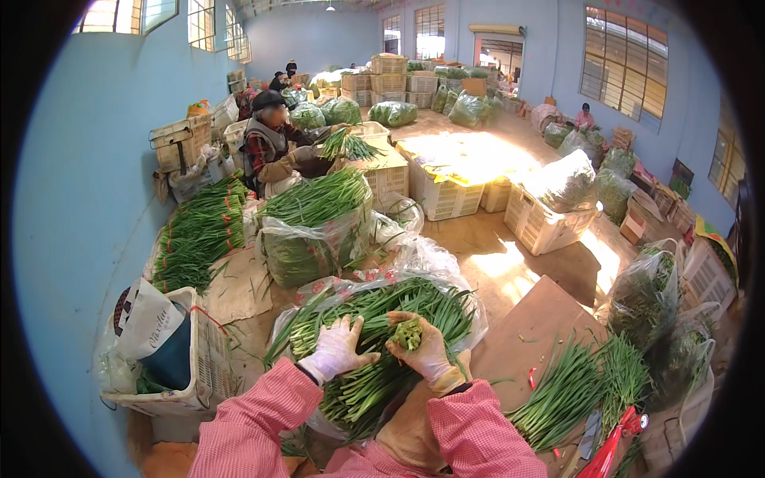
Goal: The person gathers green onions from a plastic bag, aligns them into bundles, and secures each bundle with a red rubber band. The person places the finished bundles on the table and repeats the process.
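I have the left hand (339, 350) in a whitish cloth glove, palm down, its fingers spread wide and the thumb stretched toward the right hand (424, 354). Whether those left fingertips press on the greens or sit just above, I cannot tell.

The right hand, in a more yellowish, soiled-looking glove, has its fingers curled narrow around a small bunch of stalks (407, 334), whose pale, rounded ends face me in a knobbly cluster.

Beneath both sets of fingers, and beyond them, lies a heap of greens (422, 299), long, slender, smooth blades running to lighter stems. Around it, a clear plastic bag (478, 319) gapes in crinkled, shiny folds. Nearer me than the fingers are pink checked sleeves (259, 410) with a puckered weave.

To the right of the right fingers I see a flat, brown cardboard sheet (526, 319), and nearer me a fan of loose stalks (554, 398) beside a broad-bladed knife (590, 434). Well left of the left fingers stands a pale, slotted plastic crate (211, 374). Farther out on that side are greens bundled with red ties (203, 231) and, ahead of the fingers, another bulging bag of greens (311, 247).
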{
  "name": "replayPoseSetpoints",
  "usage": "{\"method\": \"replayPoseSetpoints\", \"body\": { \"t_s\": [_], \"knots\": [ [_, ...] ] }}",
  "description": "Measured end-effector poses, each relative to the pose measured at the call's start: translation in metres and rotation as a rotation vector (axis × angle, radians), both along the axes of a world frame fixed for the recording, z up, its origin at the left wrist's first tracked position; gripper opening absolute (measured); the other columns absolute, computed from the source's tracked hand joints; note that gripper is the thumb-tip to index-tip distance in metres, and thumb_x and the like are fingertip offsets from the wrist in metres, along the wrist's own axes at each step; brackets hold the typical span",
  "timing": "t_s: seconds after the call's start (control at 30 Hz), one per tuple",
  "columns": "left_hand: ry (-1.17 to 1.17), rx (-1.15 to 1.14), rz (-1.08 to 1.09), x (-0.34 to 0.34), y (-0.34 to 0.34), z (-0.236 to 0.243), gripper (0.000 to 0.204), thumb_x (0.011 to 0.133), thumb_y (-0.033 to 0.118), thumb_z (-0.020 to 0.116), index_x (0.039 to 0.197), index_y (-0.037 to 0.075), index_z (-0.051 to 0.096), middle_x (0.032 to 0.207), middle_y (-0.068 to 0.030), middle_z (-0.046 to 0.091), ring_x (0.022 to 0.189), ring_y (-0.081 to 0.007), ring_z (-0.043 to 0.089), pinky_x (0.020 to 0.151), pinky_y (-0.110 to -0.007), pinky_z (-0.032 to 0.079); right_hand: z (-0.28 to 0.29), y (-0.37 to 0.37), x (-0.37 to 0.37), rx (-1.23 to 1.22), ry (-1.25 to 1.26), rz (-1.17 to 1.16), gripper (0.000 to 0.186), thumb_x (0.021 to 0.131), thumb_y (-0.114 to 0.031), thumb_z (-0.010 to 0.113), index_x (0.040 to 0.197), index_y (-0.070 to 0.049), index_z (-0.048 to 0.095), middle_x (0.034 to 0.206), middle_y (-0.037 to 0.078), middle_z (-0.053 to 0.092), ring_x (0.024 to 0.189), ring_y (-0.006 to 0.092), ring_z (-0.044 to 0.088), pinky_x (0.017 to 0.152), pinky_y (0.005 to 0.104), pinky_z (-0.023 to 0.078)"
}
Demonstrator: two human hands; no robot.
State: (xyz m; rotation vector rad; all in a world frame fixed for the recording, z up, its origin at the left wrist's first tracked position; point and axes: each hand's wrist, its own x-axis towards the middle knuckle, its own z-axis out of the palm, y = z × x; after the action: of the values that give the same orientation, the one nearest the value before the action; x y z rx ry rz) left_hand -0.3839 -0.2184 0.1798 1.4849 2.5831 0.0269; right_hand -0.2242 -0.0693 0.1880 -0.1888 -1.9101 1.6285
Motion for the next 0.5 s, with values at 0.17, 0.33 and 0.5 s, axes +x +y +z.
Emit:
{"method": "replayPoseSetpoints", "body": {
  "t_s": [0.17,0.33,0.5],
  "knots": [
    [-0.154,0.118,-0.025,-0.006,-0.017,-0.018,0.114,0.084,0.083,0.056,0.162,0.004,0.028,0.165,-0.0296,0.026,0.153,-0.0444,0.026,0.122,-0.059,0.022,-0.002,0.004,-0.002,-0.151,0.009,-0.057,0.049,0.079,0.004,0.081,0.125,-0.005,0.066,0.108,-0.001,0.071,0.091,0.0066,0.065,0.084,0.0227,0.055],
    [0.025,-0.084,-0.117,0.01,-0.019,-0.009,0.131,0.074,0.089,0.06,0.164,0.002,0.021,0.165,-0.0327,0.021,0.154,-0.0465,0.022,0.119,-0.065,0.021,0.001,0.0,-0.004,-0.163,-0.019,-0.047,0.044,0.083,0.005,0.08,0.124,-0.003,0.066,0.109,0.001,0.07,0.091,0.0066,0.061,0.083,0.0227,0.053],
    [0.256,-0.203,-0.137,0.03,-0.026,-0.011,0.129,0.075,0.086,0.063,0.165,0.005,0.018,0.167,-0.0299,0.02,0.155,-0.0454,0.018,0.118,-0.071,0.017,0.034,-0.007,-0.009,-0.032,0.036,-0.077,0.041,0.082,0.006,0.08,0.12,-0.003,0.066,0.107,0.0,0.07,0.087,0.0059,0.061,0.081,0.0217,0.053]
  ]
}}
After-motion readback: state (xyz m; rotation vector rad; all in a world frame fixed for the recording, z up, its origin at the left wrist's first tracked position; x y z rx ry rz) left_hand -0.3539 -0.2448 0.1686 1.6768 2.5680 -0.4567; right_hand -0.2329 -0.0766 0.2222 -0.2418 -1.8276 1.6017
